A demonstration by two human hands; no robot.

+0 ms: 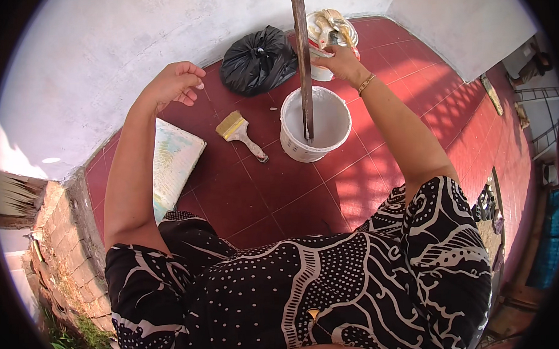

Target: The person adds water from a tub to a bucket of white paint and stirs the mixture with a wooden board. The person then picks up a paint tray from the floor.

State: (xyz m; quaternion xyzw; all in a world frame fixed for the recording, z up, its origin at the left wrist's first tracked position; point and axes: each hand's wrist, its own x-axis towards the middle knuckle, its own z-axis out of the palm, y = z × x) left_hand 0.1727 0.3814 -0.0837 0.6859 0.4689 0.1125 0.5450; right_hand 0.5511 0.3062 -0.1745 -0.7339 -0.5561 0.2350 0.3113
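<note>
My left hand point(176, 86) is raised by the white wall, its fingers loosely bent and apart, holding nothing visible. My right hand point(342, 64) reaches in front of a white paint can point(323, 72), thumb and forefinger apart. Its other fingers are hidden, and I cannot tell whether it touches the can. Just left of its fingertips, a long dark wooden stick point(302, 44) stands in a white bucket point(290, 137), whose inside looks coated white. On top of the can lie paint-smeared brushes point(332, 22). A wide paintbrush point(233, 127) rests on the floor left of the bucket.
A tied black plastic bag point(258, 59) sits against the wall point(127, 38). By my left forearm lies a paint-stained pale slab point(179, 154). Red tiles point(280, 193) cover the floor. A brick edge point(66, 237) drops toward plants at the lower left.
</note>
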